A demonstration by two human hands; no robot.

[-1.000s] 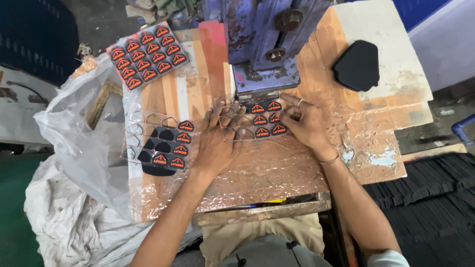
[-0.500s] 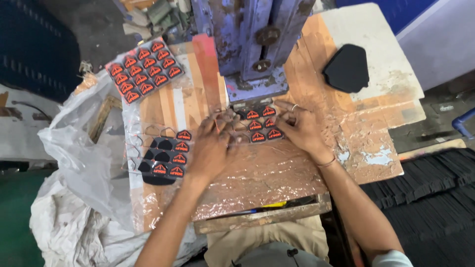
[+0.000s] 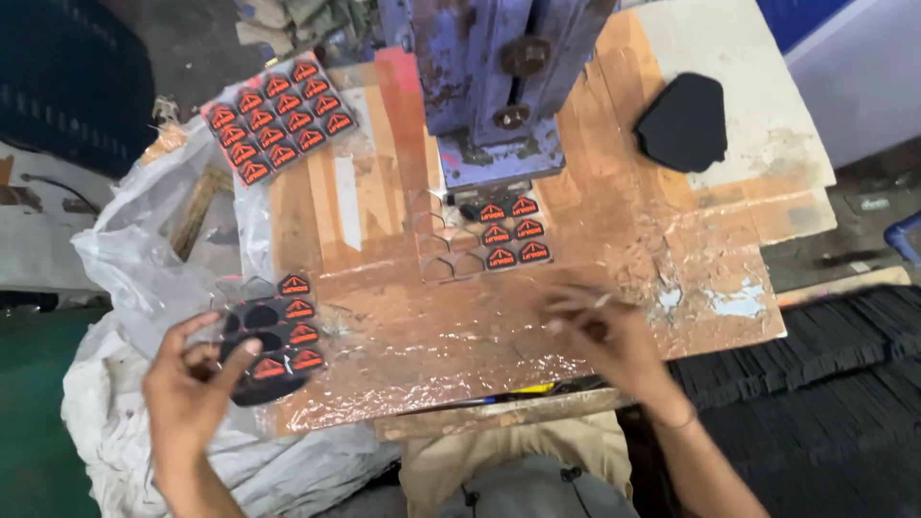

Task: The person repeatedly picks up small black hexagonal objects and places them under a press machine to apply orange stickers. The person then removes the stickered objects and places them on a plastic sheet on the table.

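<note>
Meanwhile, the left hand (image 3: 197, 388) is hovering, fingers loosely curled, over the part-emptied badge sheet (image 3: 269, 336) left of the blue press (image 3: 494, 96). The right hand (image 3: 604, 336) is blurred; I cannot tell its grip. Six badges (image 3: 508, 232) are lying below the press; a full sheet (image 3: 278, 120) is waiting upper left.

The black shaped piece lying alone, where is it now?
In the head view, the black shaped piece lies at the upper right on the pale board, right of the blue press.
</note>
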